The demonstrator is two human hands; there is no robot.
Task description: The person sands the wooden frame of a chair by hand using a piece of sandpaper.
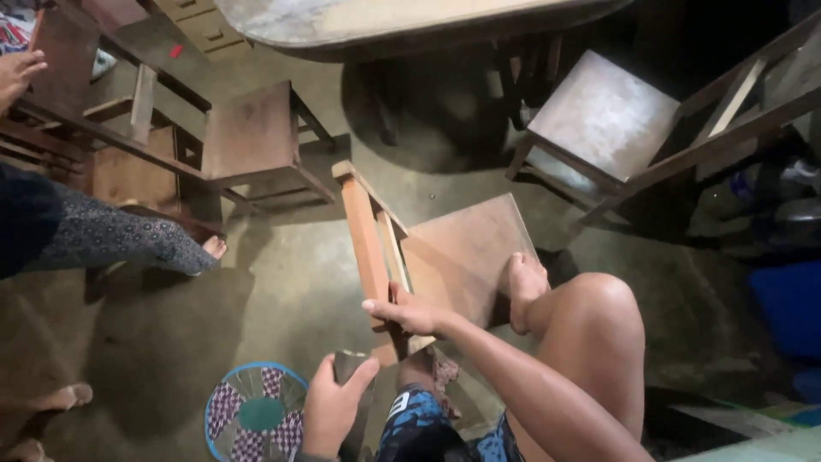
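Head view, I see my right hand (409,312) spread flat, fingers resting on the small wooden chair (453,257) at centre, my left hand (332,404) at six o'clock curled around a small dark block (348,366), woven fan (256,413) at seven o'clock on the floor.

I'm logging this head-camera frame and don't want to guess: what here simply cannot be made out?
- Head view: the small dark thing in the left hand; the fingers wrap it, so its kind is unclear.
- Where the right hand meets the small wooden chair: dim light hides whether it grips or rests.
- The chair's legs are hidden beneath its seat and the person's foot.
- The woven fan is cut off by the bottom edge.
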